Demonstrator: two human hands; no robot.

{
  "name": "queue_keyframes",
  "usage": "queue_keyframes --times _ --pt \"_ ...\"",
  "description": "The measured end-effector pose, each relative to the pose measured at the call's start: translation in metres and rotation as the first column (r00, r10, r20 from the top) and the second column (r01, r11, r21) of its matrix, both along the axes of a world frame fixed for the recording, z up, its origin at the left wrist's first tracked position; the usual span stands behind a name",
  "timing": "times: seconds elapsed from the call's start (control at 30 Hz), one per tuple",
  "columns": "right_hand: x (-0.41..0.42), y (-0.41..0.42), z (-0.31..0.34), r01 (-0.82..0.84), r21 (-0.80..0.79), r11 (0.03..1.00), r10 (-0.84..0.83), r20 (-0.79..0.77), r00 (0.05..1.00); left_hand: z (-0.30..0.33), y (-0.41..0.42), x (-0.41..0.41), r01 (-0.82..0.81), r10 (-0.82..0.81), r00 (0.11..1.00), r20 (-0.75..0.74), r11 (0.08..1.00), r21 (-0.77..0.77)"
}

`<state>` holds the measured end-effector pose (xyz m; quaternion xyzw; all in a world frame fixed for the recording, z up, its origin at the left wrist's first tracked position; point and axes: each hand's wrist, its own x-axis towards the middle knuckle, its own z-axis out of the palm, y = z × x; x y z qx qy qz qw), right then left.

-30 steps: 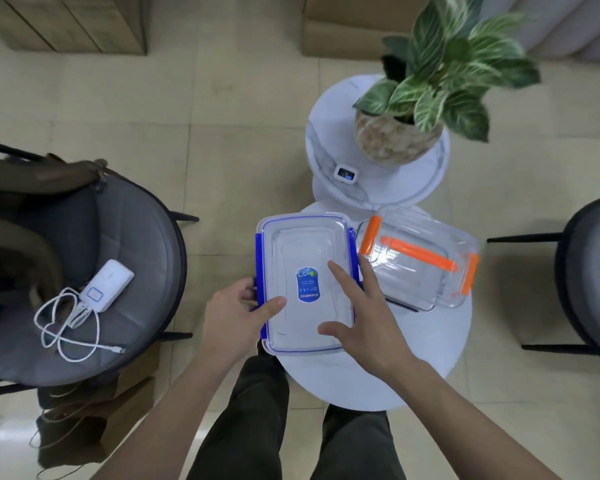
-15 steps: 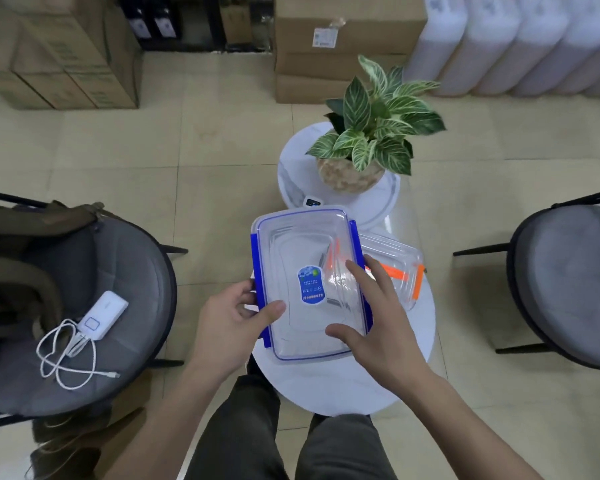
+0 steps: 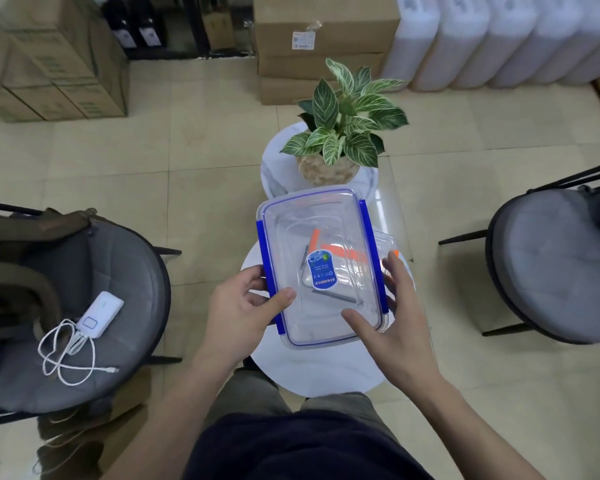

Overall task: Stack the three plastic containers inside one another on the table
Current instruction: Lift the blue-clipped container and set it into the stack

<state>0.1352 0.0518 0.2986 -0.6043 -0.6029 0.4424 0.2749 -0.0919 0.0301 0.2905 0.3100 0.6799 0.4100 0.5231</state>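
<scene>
A clear plastic container with blue clips point(image 3: 321, 233) and a blue label on its lid is held up above the round white table point(image 3: 312, 372). My left hand point(image 3: 239, 313) grips its left edge, thumb on the lid. My right hand point(image 3: 392, 323) grips its right edge, thumb on the lid's near corner. Under it, seen partly through the clear plastic, lies a clear container with orange clips point(image 3: 387, 245) on the table. A third container cannot be made out.
A potted plant point(image 3: 343, 133) stands on a second round white table point(image 3: 278, 168) just beyond. Grey chairs flank me: the left chair point(image 3: 125, 271) holds a white power bank with cable point(image 3: 99, 315), the right chair point(image 3: 551, 265) is bare. Cardboard boxes point(image 3: 323, 39) line the far wall.
Both hands have lifted the blue-clipped container off the table and carried it right, over the orange-clipped one. My right hand shifted from the lid top to the right edge. My view has tilted up.
</scene>
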Motion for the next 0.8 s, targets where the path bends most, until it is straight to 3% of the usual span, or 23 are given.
queue_keyframes --times 0.23,0.33,0.8 --pt "0.012 -0.009 0.002 0.170 -0.164 0.972 -0.195 -0.156 0.968 0.011 0.008 0.020 -0.047 0.046 0.996 0.072 0.999 0.005" --pt "0.015 -0.007 0.003 0.155 -0.233 0.960 -0.217 -0.271 0.938 0.017 0.013 0.028 -0.058 0.057 0.993 0.100 0.998 0.011" --pt "0.025 -0.002 0.010 0.241 -0.209 0.948 -0.302 -0.350 0.887 0.031 0.024 0.045 -0.049 0.048 0.988 0.147 0.999 0.008"
